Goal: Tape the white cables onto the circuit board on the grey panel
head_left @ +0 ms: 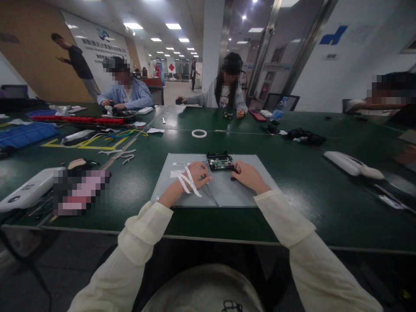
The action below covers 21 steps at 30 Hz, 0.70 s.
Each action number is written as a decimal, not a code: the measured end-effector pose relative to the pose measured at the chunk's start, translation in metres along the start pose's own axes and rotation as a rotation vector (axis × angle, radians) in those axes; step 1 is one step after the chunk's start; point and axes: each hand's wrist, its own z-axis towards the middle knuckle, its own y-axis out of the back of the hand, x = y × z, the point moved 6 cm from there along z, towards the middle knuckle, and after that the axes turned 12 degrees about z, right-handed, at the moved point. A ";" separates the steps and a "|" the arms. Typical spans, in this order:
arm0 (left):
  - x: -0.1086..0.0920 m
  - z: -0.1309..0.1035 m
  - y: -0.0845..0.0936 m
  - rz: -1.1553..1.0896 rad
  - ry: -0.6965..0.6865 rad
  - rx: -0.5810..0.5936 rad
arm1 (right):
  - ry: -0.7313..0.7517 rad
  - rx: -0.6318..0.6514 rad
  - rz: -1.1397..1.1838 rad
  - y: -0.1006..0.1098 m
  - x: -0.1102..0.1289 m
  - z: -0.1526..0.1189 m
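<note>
A small black frame with a green circuit board point(221, 162) lies on a grey sheet point(182, 200) in front of me. Just left of the frame is my left hand point(197, 174), its fingers curled round thin metal tweezers point(211, 195) whose legs slant down toward me over the sheet. White printed strips point(187, 181) lie across the back of that hand and wrist. At the frame's right corner, my right hand point(247, 175) pinches a small black piece point(233, 174); most of this piece is hidden by the fingers.
A roll of white tape point(199, 133) lies beyond the sheet. On the left are a pink pouch-like item point(85, 190), a white device point(30, 188) and a blue tray point(27, 134). A white device point(342, 163) is at right. Several people sit around the green table point(302, 173).
</note>
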 end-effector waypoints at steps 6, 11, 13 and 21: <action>0.020 -0.006 0.001 0.068 0.093 0.079 | 0.000 0.006 0.026 0.003 0.001 -0.003; 0.031 -0.018 0.000 0.048 0.086 0.169 | 0.001 0.005 0.039 0.006 0.000 -0.005; 0.036 -0.025 0.000 -0.007 0.077 0.188 | -0.002 0.008 0.044 0.006 -0.001 -0.006; 0.050 -0.046 0.011 -0.014 0.159 0.146 | -0.055 0.017 0.067 0.004 -0.001 -0.010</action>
